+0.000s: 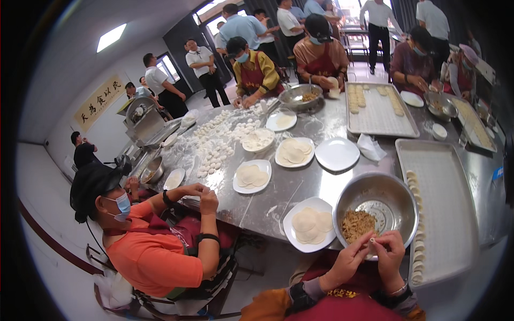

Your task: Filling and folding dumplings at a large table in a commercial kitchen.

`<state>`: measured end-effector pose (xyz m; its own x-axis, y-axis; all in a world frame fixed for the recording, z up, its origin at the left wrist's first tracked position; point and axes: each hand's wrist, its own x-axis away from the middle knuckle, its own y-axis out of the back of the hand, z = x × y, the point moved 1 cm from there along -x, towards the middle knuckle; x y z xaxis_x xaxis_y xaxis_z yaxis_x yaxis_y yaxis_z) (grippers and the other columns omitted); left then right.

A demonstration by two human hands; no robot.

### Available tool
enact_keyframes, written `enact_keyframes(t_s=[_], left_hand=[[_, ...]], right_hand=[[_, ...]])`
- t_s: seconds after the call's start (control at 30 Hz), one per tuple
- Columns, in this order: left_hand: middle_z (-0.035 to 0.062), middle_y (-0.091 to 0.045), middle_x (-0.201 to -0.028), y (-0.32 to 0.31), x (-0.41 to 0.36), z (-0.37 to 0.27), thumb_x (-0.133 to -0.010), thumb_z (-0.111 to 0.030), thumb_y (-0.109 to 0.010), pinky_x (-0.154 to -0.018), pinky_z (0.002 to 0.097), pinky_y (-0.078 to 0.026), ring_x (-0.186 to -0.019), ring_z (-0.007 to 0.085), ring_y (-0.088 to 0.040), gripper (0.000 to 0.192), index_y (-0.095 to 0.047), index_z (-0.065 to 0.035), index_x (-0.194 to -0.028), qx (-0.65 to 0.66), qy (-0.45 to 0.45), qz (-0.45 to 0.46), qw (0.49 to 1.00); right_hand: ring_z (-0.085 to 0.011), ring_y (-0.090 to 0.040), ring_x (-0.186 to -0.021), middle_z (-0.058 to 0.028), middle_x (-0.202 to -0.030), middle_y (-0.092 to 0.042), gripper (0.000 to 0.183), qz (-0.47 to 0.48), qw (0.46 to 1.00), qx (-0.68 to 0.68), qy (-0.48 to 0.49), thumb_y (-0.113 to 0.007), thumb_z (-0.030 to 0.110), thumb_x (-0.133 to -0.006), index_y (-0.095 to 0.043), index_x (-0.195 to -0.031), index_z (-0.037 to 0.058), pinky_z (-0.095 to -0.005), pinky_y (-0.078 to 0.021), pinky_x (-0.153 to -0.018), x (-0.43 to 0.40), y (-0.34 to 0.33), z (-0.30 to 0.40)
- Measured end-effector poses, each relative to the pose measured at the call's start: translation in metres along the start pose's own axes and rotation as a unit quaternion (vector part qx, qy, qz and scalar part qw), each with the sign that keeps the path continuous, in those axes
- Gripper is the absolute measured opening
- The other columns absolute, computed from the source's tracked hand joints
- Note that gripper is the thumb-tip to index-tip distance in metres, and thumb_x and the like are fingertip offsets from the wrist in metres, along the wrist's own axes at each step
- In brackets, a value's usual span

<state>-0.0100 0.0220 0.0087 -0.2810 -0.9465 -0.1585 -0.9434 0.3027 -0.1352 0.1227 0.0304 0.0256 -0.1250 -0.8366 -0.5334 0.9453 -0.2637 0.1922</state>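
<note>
My left hand and my right hand meet at the near rim of a steel mixing bowl. Between them the fingertips pinch a folded dough wrapper, mostly covered by the fingers; whether filling is inside cannot be told. A mound of minced filling lies in the left part of the bowl. Left of the bowl is a white plate carrying several overlapping round wrappers. Along the left side of a perforated metal tray, to the right, runs a row of finished dumplings.
A co-worker in an orange shirt sits close on my left. On the steel table are plates of wrappers, floured dough pieces, a white plate and crumpled tissue. Masked co-workers face me beyond a second dumpling tray.
</note>
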Motion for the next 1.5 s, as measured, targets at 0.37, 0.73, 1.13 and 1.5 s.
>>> enact_keyframes(t_s=[0.37, 0.73, 1.13, 1.5], left_hand=[[0.0084, -0.052, -0.121, 0.002, -0.005, 0.005, -0.091, -0.006, -0.047, -0.091, 0.0252, -0.041, -0.110, 0.0124, -0.049, 0.041, -0.040, -0.0040, -0.132, 0.031, -0.002, 0.080, 0.996], [0.0042, -0.053, -0.114, 0.003, -0.003, 0.022, -0.090, -0.005, -0.051, -0.086, 0.0232, -0.042, -0.104, 0.0105, -0.051, 0.045, -0.037, -0.0038, -0.133, 0.172, 0.089, 0.096, 0.976], [0.0018, -0.057, -0.097, 0.001, -0.006, 0.021, -0.087, -0.006, -0.056, -0.076, 0.0212, -0.044, -0.087, 0.0082, -0.055, 0.029, -0.050, -0.0052, -0.115, 0.226, 0.122, 0.122, 0.959], [0.0038, -0.053, -0.100, -0.005, -0.001, 0.011, -0.087, -0.008, -0.057, -0.079, 0.0244, -0.048, -0.091, 0.0107, -0.056, 0.025, -0.045, -0.0055, -0.109, 0.294, 0.105, 0.103, 0.945]], right_hand=[[-0.0199, -0.053, -0.080, -0.0100, -0.099, -0.052, 0.023, 0.047, 0.998, -0.025, -0.034, -0.069, 0.001, -0.063, -0.062, -0.085, 0.0036, -0.0272, -0.0442, -0.070, -0.002, 0.008, 0.009], [-0.0296, -0.048, -0.114, -0.0169, -0.115, -0.057, 0.013, 0.125, 0.992, -0.027, 0.020, -0.069, 0.006, -0.063, -0.071, -0.076, 0.0081, -0.0396, -0.0366, -0.095, -0.001, 0.013, -0.004], [-0.0291, -0.049, -0.114, -0.0176, -0.120, -0.055, 0.019, 0.183, 0.982, -0.044, 0.026, -0.070, 0.005, -0.061, -0.071, -0.080, 0.0057, -0.0378, -0.0389, -0.093, 0.001, 0.021, -0.016], [-0.0269, -0.052, -0.109, -0.0197, -0.117, -0.055, 0.016, 0.172, 0.980, -0.087, -0.046, -0.063, -0.002, -0.064, -0.069, -0.079, 0.0022, -0.0360, -0.0388, -0.094, 0.006, 0.018, -0.010]])
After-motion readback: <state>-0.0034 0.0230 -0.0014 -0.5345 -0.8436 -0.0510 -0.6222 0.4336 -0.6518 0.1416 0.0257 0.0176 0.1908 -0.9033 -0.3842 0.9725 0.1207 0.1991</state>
